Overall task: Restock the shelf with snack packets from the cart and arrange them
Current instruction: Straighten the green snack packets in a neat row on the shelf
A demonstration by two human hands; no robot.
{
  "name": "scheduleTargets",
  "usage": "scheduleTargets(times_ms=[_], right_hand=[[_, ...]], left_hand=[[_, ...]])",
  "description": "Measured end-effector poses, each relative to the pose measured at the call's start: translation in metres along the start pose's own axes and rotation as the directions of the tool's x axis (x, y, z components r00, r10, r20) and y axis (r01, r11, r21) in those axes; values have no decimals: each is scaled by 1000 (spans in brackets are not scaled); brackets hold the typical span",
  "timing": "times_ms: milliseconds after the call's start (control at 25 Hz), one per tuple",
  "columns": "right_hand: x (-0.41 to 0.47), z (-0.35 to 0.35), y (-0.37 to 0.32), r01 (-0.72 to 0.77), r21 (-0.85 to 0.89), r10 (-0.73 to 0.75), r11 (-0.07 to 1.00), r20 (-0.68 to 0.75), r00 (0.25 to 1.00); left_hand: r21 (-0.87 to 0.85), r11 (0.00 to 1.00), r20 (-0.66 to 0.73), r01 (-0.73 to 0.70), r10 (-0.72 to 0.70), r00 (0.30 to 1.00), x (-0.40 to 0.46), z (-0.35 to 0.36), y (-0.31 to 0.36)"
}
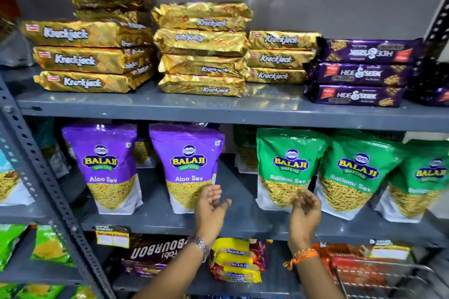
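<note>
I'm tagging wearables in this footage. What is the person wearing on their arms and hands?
Both forearms are bare, with no sleeves in view and no gloves. The left wrist carries a silver metal link watch band. The right wrist has an orange braided thread bracelet with a knotted, frayed end hanging off it. I can't make out any rings on the left hand or right hand.

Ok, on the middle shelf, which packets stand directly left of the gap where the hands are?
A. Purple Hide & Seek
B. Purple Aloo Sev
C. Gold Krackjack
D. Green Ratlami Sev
B: the purple Aloo Sev pouch stands just left of the gap, beside the left hand; the green Ratlami Sev pouch stands right of it.
</note>
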State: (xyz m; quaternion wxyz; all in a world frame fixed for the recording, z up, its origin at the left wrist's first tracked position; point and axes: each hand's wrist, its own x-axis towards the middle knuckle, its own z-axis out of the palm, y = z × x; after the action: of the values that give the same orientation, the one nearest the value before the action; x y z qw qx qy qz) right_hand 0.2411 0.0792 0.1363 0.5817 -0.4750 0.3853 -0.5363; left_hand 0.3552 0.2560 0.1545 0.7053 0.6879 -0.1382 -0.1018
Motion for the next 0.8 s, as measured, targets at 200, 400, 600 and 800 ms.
scheduleTargets(times_ms=[200,400,600,800], right_hand=[[41,-14,39,-34,-328,97,944,176,980],[65,-20,30,12,-397,129,918,326,937],[66,-22,34,71,-352,106,933,458,883],[51,-15,36,64,-320,116,945,512,851]], left_hand=[[115,984,291,139,-167,942,16,83,-20],[109,982,431,153,-185,883,11,116,-28],[54,989,372,138,-148,917,7,109,-33],[56,985,323,165,-174,930,9,88,-36]])
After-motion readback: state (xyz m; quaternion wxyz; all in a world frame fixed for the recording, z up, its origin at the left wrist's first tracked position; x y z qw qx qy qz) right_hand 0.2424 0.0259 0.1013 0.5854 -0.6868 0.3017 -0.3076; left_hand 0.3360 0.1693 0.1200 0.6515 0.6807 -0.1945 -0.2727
